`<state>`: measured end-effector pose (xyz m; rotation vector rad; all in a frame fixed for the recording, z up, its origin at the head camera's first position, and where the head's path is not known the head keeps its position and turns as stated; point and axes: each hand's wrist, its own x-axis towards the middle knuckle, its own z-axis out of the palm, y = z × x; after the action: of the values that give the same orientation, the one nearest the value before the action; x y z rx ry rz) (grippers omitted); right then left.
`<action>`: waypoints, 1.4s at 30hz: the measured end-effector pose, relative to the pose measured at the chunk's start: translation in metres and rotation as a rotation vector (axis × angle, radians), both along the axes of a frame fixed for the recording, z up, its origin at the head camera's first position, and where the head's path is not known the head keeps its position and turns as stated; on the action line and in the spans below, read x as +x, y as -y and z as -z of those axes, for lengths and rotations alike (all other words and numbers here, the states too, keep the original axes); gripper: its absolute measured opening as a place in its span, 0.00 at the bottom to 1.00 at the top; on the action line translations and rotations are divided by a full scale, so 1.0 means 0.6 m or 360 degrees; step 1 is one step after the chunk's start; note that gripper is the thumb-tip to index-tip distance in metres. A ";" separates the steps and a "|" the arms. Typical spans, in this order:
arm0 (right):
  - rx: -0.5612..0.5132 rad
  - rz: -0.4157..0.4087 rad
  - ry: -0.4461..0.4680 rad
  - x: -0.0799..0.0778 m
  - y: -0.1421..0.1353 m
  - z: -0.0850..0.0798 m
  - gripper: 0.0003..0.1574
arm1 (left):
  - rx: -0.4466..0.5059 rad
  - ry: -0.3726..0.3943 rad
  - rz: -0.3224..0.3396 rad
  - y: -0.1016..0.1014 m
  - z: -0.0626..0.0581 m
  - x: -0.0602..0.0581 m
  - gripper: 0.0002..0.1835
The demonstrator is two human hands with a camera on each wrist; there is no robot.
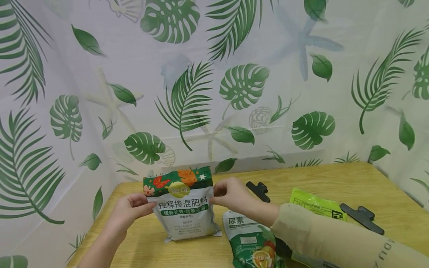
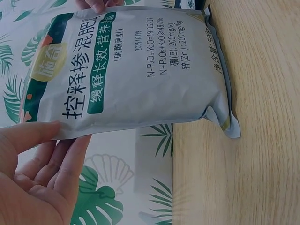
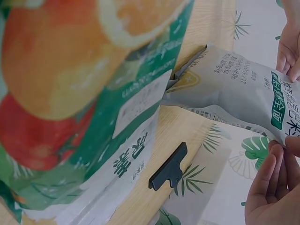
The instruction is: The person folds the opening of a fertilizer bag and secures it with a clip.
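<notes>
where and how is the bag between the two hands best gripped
Probably best pinched at both side edges, just below the green top band, coming in from left and right: the bag stands upright, and its edges look thinner than its plump body.

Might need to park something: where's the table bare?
Bare wood between the left forearm and the held white bag; also a back strip, right of the rear black clip and behind the lime packet. Near right is crowded: green bag, lime packet, second clip, right sleeve.
</notes>
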<state>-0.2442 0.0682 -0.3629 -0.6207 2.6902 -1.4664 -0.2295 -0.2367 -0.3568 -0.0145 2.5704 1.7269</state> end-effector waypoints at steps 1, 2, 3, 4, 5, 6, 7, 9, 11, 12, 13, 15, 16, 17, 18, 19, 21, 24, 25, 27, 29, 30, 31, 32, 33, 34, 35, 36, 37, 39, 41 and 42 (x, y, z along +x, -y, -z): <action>-0.0003 -0.0005 0.0001 0.001 0.000 0.000 0.03 | -0.0006 0.0001 0.0004 0.000 -0.001 0.001 0.12; -0.0009 -0.0009 0.0002 0.002 0.000 -0.001 0.03 | -0.0009 0.0003 0.0005 -0.001 -0.003 0.001 0.12; -0.0014 -0.0012 0.0006 0.002 0.000 -0.001 0.03 | -0.0015 0.0005 0.0005 -0.001 -0.004 0.001 0.11; -0.0019 -0.0013 0.0014 0.002 0.000 -0.002 0.03 | -0.0021 0.0007 0.0003 -0.001 -0.006 0.002 0.11; -0.0026 -0.0015 0.0019 0.002 -0.001 -0.002 0.03 | -0.0026 0.0008 0.0000 -0.001 -0.007 0.001 0.11; -0.0032 -0.0012 0.0026 0.002 -0.001 -0.003 0.03 | -0.0033 0.0009 -0.0002 0.000 -0.008 0.001 0.11; -0.0039 -0.0011 0.0032 0.002 -0.001 -0.004 0.04 | -0.0036 0.0008 -0.0006 0.000 -0.009 0.001 0.11; -0.0052 -0.0008 0.0042 0.002 -0.002 -0.006 0.05 | -0.0040 0.0006 -0.0005 0.001 -0.011 0.000 0.11; -0.0059 -0.0008 0.0033 0.001 -0.002 -0.008 0.06 | -0.0030 0.0002 -0.0004 0.002 -0.012 0.000 0.11; -0.0064 -0.0007 0.0025 0.000 -0.002 -0.009 0.06 | -0.0017 0.0003 -0.0004 0.003 -0.013 -0.001 0.12; -0.0072 -0.0007 0.0009 0.000 -0.002 -0.010 0.06 | 0.0000 0.0004 -0.0004 0.003 -0.013 -0.001 0.12; -0.0091 -0.0004 -0.0018 -0.001 -0.002 -0.012 0.06 | 0.0030 0.0007 -0.0004 0.002 -0.015 -0.001 0.14; -0.0102 -0.0005 -0.0027 -0.002 -0.002 -0.012 0.06 | 0.0044 0.0012 0.0003 0.002 -0.017 -0.001 0.15; -0.0112 -0.0004 -0.0038 -0.002 -0.001 -0.013 0.06 | 0.0056 0.0014 0.0009 0.002 -0.018 -0.001 0.16; -0.0118 -0.0004 -0.0049 -0.002 -0.001 -0.014 0.06 | 0.0066 0.0016 0.0013 0.001 -0.020 -0.001 0.17; -0.0121 -0.0003 -0.0058 -0.002 -0.001 -0.015 0.06 | 0.0080 0.0017 0.0022 0.001 -0.021 0.000 0.17; -0.0119 -0.0001 -0.0067 -0.002 -0.001 -0.016 0.06 | 0.0099 0.0006 0.0037 0.002 -0.024 0.001 0.17; -0.0117 0.0003 -0.0070 0.001 -0.001 -0.018 0.05 | 0.0133 -0.0008 0.0035 0.003 -0.027 0.002 0.16; -0.0123 0.0006 -0.0064 0.002 -0.002 -0.019 0.04 | 0.0142 -0.0015 0.0039 0.003 -0.028 0.002 0.16; -0.0135 0.0013 -0.0055 0.004 -0.002 -0.020 0.03 | 0.0145 -0.0022 0.0044 0.003 -0.030 0.002 0.16; -0.0156 0.0017 -0.0045 0.005 -0.002 -0.023 0.02 | 0.0146 -0.0024 0.0046 0.003 -0.031 0.002 0.17; -0.0166 0.0022 -0.0042 0.005 -0.002 -0.025 0.03 | 0.0141 -0.0025 0.0047 0.003 -0.032 0.002 0.17; -0.0174 0.0030 -0.0042 0.005 -0.003 -0.027 0.04 | 0.0135 -0.0026 0.0050 0.004 -0.034 0.001 0.18; -0.0181 0.0036 -0.0047 0.005 -0.003 -0.029 0.05 | 0.0129 -0.0025 0.0051 0.004 -0.035 0.001 0.19; -0.0192 0.0039 -0.0047 0.004 -0.003 -0.031 0.06 | 0.0122 -0.0025 0.0054 0.005 -0.036 0.000 0.20; -0.0205 0.0042 -0.0046 0.004 -0.004 -0.032 0.07 | 0.0113 -0.0023 0.0059 0.005 -0.038 0.000 0.21; -0.0213 0.0048 -0.0048 0.004 -0.004 -0.034 0.07 | 0.0109 -0.0022 0.0067 0.006 -0.039 0.000 0.22; -0.0220 0.0050 -0.0049 0.003 -0.005 -0.036 0.06 | 0.0104 -0.0019 0.0073 0.006 -0.041 -0.001 0.22; -0.0225 0.0050 -0.0052 0.003 -0.005 -0.037 0.06 | 0.0105 -0.0018 0.0077 0.007 -0.042 -0.001 0.22; -0.0240 0.0048 -0.0048 0.002 -0.005 -0.039 0.06 | 0.0112 -0.0021 0.0069 0.008 -0.045 -0.002 0.23; -0.0260 0.0051 -0.0035 0.002 -0.005 -0.042 0.06 | 0.0119 -0.0020 0.0052 0.009 -0.048 -0.002 0.22; -0.0269 0.0055 -0.0024 0.002 -0.005 -0.042 0.07 | 0.0118 -0.0019 0.0043 0.009 -0.049 -0.002 0.22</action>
<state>-0.2432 0.0712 -0.3376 -0.5969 2.6196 -1.7181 -0.2309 -0.2420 -0.3273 0.0329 2.5007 1.8173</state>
